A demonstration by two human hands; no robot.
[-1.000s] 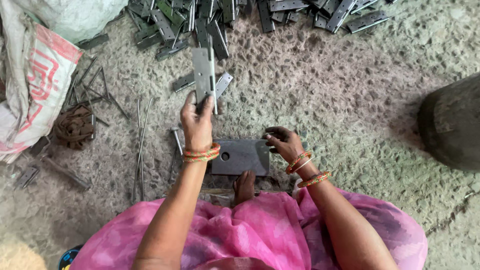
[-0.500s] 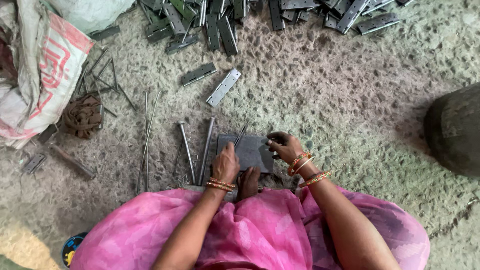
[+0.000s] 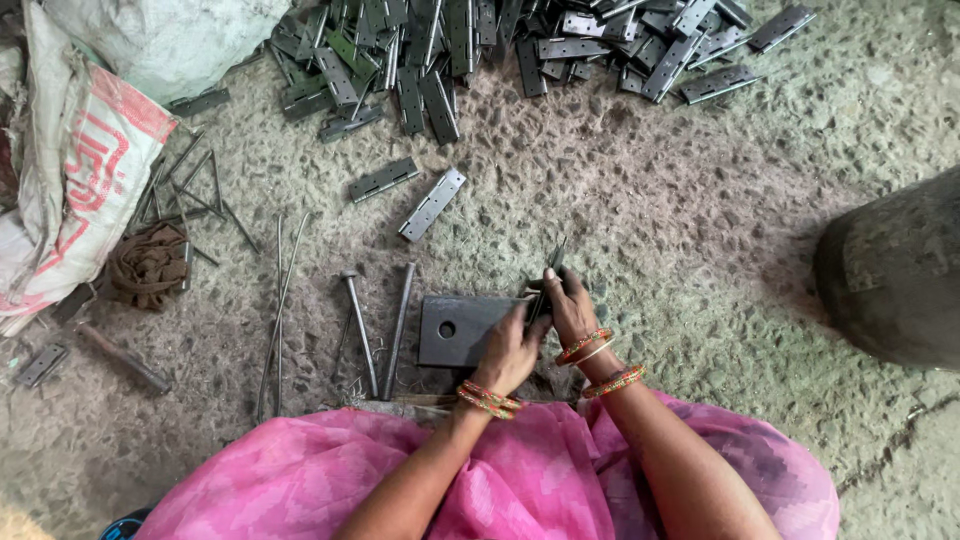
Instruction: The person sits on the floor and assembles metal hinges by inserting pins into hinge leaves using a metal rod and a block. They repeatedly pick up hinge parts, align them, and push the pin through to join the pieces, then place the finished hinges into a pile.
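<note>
Rough, pebbled concrete floor, grey and dusty, seen from directly above; no walls in view. Seated figure at bottom edge, lap covered in pink patterned cloth.

Upper edge: loose heap of flat metal hinges, dark and bright ones mixed, spilling downward. Just below the heap, apart from it: one dark hinge and one bright hinge, both lying flat and aslant.

Left edge: white woven sack with red print, slumped and folded; contents not visible. Above it, a pale grey sack, bulging, mouth out of view. Beside the white sack: crumpled brown rag and scattered thin metal rods. Lower left: a small hinge and a thick bar. Right edge: dark rounded object, only partly in frame.

Centre: dark steel block with one round hole, flat on floor, directly in front of the knees. To its left, two long pins roughly parallel, and a long thin rod.

Left hand over the block's right end, fingers curled and pressed together against a narrow metal hinge piece. Right hand touching the left, fingers pinching the same piece, held upright and slightly tilted above the block's right edge. Orange-and-green bangles on both wrists.
</note>
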